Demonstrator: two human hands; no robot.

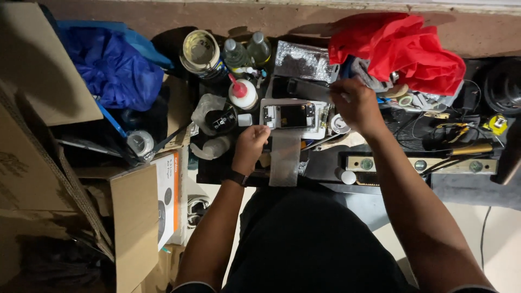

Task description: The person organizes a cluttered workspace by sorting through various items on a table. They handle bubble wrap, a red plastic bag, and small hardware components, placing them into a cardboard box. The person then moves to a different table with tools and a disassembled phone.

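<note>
The opened phone (287,115) is laid flat near the middle of the dark work table (325,165), its lower left corner hidden by the left hand (251,145), whose fingers are curled against it. The right hand (355,103) is pinched on something too small to be made out, just right of the phone. Two bottles (247,52) are counted at the table's far edge, beside one tape roll (199,51). One red cloth (404,49) is bunched at the far right corner.

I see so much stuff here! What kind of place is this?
Probably a small home repair bench. An opened phone lies between the left hand and right hand, with a glue bottle and spirit level nearby.
</note>
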